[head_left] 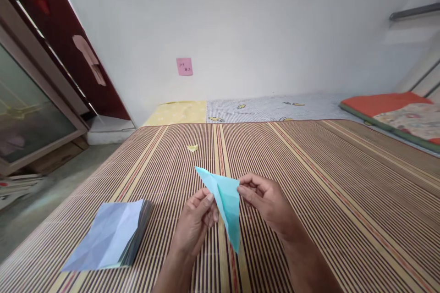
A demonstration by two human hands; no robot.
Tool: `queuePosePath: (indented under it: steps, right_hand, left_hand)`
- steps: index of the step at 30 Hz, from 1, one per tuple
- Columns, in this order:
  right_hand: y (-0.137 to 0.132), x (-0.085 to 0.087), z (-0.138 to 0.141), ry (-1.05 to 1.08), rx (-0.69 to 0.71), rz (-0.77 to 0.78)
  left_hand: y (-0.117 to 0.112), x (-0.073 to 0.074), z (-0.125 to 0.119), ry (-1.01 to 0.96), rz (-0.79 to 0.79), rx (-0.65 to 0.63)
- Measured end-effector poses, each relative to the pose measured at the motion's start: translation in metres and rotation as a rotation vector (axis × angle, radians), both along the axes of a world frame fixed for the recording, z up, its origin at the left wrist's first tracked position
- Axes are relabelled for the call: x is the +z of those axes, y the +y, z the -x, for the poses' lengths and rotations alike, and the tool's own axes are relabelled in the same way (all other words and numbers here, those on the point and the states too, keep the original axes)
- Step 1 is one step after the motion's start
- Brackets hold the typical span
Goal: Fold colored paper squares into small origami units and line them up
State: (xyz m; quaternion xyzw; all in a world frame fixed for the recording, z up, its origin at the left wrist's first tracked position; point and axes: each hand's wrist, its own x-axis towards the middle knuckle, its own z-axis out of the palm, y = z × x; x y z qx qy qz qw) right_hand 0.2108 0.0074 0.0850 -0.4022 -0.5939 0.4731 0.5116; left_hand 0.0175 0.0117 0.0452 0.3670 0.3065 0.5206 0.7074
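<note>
A folded sheet of turquoise paper (227, 196) is held up above the striped bamboo mat (288, 247), its pointed ends at upper left and bottom. My left hand (197, 215) pinches its left edge between thumb and fingers. At the upper right corner, my right hand (263, 196) grips the paper with thumb and forefinger. Creases and a raised fold run down its middle. To the left on the mat lies a stack of paper (106, 235), its top sheet bluish and creased.
A small yellow folded paper piece (192, 148) lies farther back on the mat. Beyond are a patterned sheet (261, 108) and a white wall with a pink note (184, 66). An orange and green folded quilt (395, 107) sits at right. The mat's left edge drops to the floor (85, 169).
</note>
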Motion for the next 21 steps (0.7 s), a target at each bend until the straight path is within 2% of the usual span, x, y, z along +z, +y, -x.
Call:
queuePosePath:
  steps: [4, 8, 10, 12, 13, 15, 16, 17, 19, 21]
  right_hand:
    - [-0.002, 0.001, 0.001, -0.02, -0.003, 0.011]
    - [-0.002, 0.001, 0.005, -0.022, -0.084, 0.043]
    - [-0.003, 0.0, 0.009, -0.029, -0.163, 0.032]
    - [-0.005, 0.001, 0.012, -0.037, -0.194, 0.021]
    - [-0.006, 0.001, 0.012, -0.044, -0.189, 0.02]
    - [-0.007, 0.001, 0.01, -0.062, -0.174, 0.007]
    - [-0.007, 0.001, 0.007, -0.063, -0.18, -0.004]
    - [-0.007, 0.001, 0.004, -0.057, -0.193, -0.013]
    - [-0.004, 0.0, -0.004, -0.03, -0.221, -0.015]
    - [-0.001, -0.002, -0.011, -0.009, -0.227, 0.007]
  left_hand:
    - [0.002, -0.004, -0.001, 0.054, -0.043, 0.026]
    - [-0.005, 0.004, 0.0, 0.134, -0.119, 0.065]
    - [-0.012, 0.009, -0.002, 0.205, -0.217, 0.008]
    - [-0.017, 0.01, -0.005, 0.268, -0.242, -0.031]
    - [-0.018, 0.009, -0.006, 0.303, -0.207, 0.025]
    - [-0.017, 0.004, -0.008, 0.352, -0.052, 0.238]
    - [-0.016, 0.002, -0.008, 0.339, 0.051, 0.344]
    - [-0.014, 0.0, -0.007, 0.282, 0.137, 0.397]
    - [-0.009, -0.002, -0.004, 0.143, 0.242, 0.407]
    - [-0.005, 0.001, -0.001, 0.034, 0.272, 0.339]
